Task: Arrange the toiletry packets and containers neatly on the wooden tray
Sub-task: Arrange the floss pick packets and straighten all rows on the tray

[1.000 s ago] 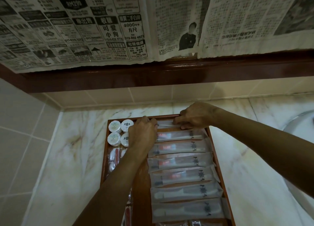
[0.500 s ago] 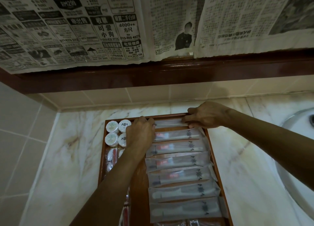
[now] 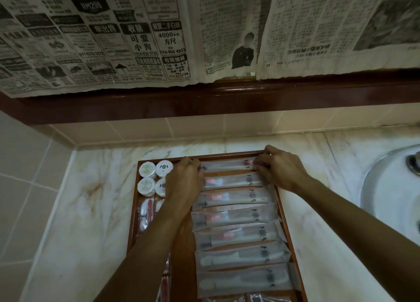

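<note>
A wooden tray point(image 3: 286, 220) lies on the marble counter. Several long translucent toothbrush packets point(image 3: 236, 217) lie across it in a column. The farthest packet point(image 3: 227, 166) sits against the tray's back rim. My left hand point(image 3: 185, 181) pinches its left end and my right hand point(image 3: 280, 172) pinches its right end. Round white containers point(image 3: 154, 176) stand in the tray's back left corner, partly hidden by my left hand. Small packets with red parts point(image 3: 146, 213) lie below them.
A white sink basin point(image 3: 391, 199) with a metal fitting is at the right. A tiled wall rises at the left and back. A dark wooden ledge point(image 3: 204, 97) hung with newspaper juts out above the counter.
Both hands stay on the farthest packet. My right hand has slid along it to its right end, near the tray's back right corner. The left hand has barely moved.
</note>
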